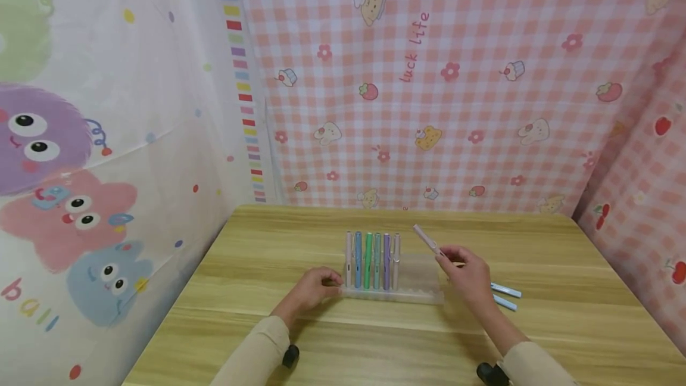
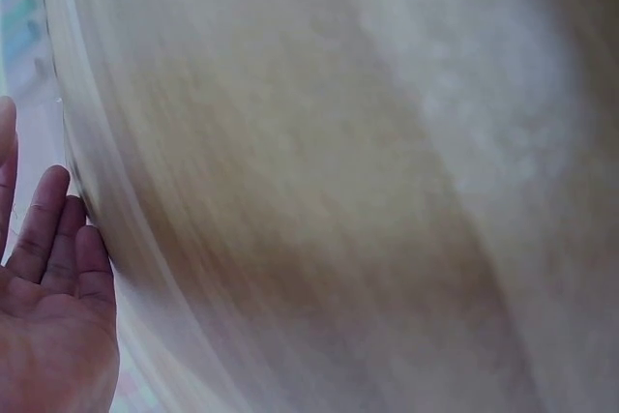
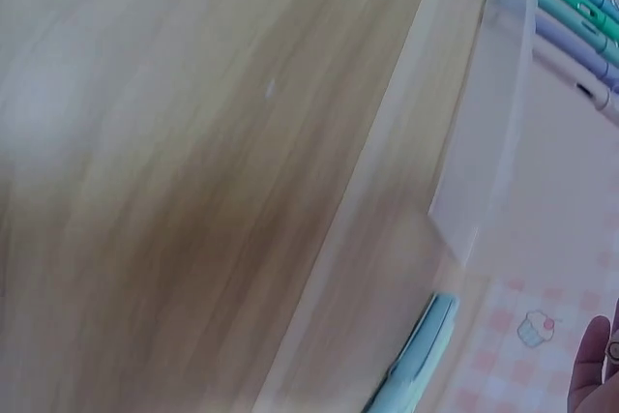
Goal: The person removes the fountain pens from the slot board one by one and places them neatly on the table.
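A clear plastic pen stand [image 1: 423, 276] sits on the table with several upright pens in its left and middle part, among them a green pen [image 1: 368, 261] and a purple pen [image 1: 387, 261]. At the stand's left end, my left hand [image 1: 315, 288] holds the edge with thumb and fingertips; the left wrist view shows its palm and gently bent fingers [image 2: 60, 244]. Raised right of the stand, my right hand [image 1: 465, 273] pinches a pale pink pen [image 1: 426, 239] by one end, tilted up to the left. Only part of that hand shows in the right wrist view.
Two light blue pens [image 1: 506, 290] lie on the wooden table [image 1: 257, 255] to the right, partly behind my right wrist. A pink checked curtain [image 1: 407, 106] hangs behind the table, and a white patterned cloth [image 1: 161, 76] hangs on the left.
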The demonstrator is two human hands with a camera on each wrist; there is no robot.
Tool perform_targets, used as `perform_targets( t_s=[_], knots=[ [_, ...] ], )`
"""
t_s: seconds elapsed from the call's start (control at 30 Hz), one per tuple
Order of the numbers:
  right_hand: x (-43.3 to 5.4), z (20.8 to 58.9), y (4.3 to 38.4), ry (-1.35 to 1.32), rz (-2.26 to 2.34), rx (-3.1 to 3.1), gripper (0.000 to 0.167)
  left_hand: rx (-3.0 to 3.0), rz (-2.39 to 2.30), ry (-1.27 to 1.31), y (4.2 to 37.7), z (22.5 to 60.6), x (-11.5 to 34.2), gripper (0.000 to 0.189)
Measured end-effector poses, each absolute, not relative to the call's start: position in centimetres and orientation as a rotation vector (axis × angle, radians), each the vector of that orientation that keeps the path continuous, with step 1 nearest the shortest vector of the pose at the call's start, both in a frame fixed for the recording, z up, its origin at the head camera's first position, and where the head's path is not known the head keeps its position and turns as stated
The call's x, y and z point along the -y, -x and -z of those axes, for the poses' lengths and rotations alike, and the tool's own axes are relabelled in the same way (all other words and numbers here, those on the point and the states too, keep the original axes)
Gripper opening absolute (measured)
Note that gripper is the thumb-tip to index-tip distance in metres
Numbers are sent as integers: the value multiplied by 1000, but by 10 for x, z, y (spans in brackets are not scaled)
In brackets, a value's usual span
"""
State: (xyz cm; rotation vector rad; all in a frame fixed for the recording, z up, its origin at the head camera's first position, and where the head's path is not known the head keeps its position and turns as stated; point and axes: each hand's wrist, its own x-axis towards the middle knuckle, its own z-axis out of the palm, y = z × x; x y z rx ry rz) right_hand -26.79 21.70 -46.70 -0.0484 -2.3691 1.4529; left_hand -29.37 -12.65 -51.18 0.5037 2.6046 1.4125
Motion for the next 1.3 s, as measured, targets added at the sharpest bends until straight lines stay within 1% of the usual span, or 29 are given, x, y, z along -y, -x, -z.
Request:
perform_targets(
  t_s=[0.47, 0.7, 1.03, 1.3],
  knots=[
    [-270, 471, 256, 45, -1318, 2422, 25, -2606, -1404, -488, 293, 508, 125, 7],
    [-291, 476, 253, 34, -1242, 2444, 25, -2613, -1402, -492, 294, 508, 126, 7],
    [-306, 482, 247, -25, -1209, 2500, 24, -2606, -1393, -461, 293, 508, 126, 7],
    [-312, 487, 244, -45, -1161, 2592, 23, -2608, -1391, -483, 292, 507, 126, 7]
  ],
)
